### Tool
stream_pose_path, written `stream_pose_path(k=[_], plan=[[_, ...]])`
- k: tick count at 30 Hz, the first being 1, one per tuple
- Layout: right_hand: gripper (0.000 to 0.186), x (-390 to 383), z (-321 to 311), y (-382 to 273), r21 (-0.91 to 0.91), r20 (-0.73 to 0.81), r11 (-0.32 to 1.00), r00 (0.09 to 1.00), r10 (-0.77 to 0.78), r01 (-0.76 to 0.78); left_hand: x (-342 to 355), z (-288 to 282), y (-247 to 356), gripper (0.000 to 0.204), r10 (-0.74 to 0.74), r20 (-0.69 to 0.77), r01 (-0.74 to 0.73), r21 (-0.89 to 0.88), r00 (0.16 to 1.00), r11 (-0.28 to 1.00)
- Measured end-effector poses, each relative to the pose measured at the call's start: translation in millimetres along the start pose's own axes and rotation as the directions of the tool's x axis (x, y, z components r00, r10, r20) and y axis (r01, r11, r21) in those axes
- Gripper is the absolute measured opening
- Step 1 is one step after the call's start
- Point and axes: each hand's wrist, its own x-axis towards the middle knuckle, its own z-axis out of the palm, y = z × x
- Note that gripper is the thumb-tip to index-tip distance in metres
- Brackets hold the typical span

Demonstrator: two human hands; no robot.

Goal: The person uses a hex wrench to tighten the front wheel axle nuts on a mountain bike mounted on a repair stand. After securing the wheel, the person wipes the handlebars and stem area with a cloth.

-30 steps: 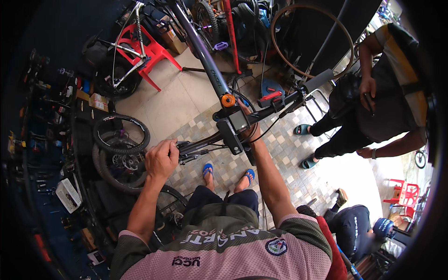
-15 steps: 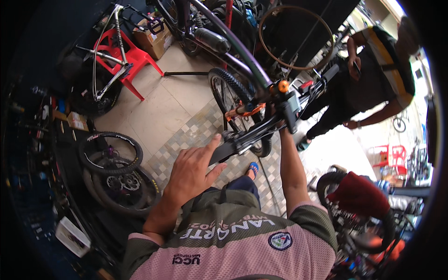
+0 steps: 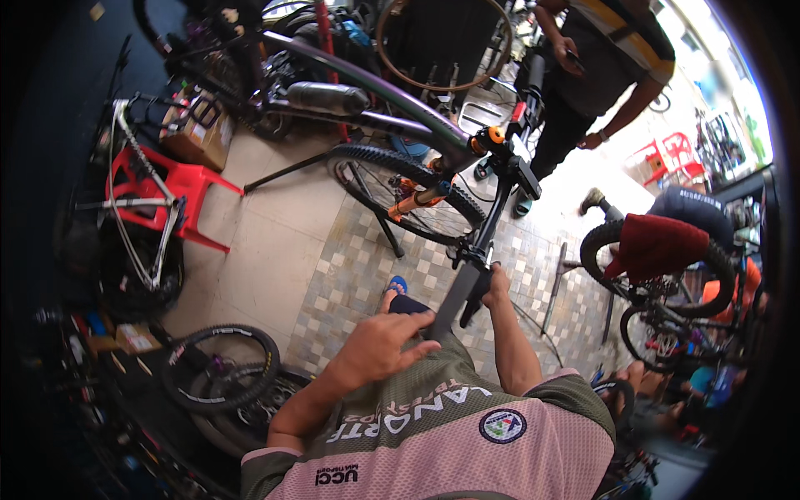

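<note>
Fingers of the right hand [image 3: 497, 287] wrap the black handlebar grip [image 3: 460, 298]; left hand [image 3: 379, 344] fingers spread, empty.

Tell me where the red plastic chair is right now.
In the head view, the red plastic chair stands on the person's left, on the pale floor, with a white bike frame leaning across it.

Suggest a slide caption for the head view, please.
Right hand grips a bicycle's handlebar grip; left hand open beside it, front wheel turned.
</note>
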Motion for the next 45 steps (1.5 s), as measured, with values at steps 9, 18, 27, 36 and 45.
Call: stream_pose_path(k=[9,18,27,36,45], plan=[[0.055,-31,57,76,-0.100,0.098,0.990,0.991,-0.086,0.096,82,-44,-54,0.041,-0.025,0.398,0.031,-0.008,0.917,0.999],[0.053,-114,142,74,-0.016,0.243,0.871,0.847,-0.473,0.491,220,-103,-278,0.087,-0.087,0.192,-0.011,0.458,0.977,0.889],[0.047,-140,199,41,-0.029,-0.300,0.662,0.625,-0.721,0.749,300,-108,-407,0.086,0.005,0.298,-0.174,0.544,0.954,0.821],[0.049,-165,230,44,-0.017,-0.450,0.609,0.538,-0.713,0.793,327,-106,-424,0.085,0.023,0.449,-0.282,0.520,0.893,0.806],[0.050,-157,263,-4,0.414,-0.282,0.602,0.725,-0.629,0.683,330,-94,-431,0.074,0.102,0.443,-0.347,0.517,0.891,0.783]])
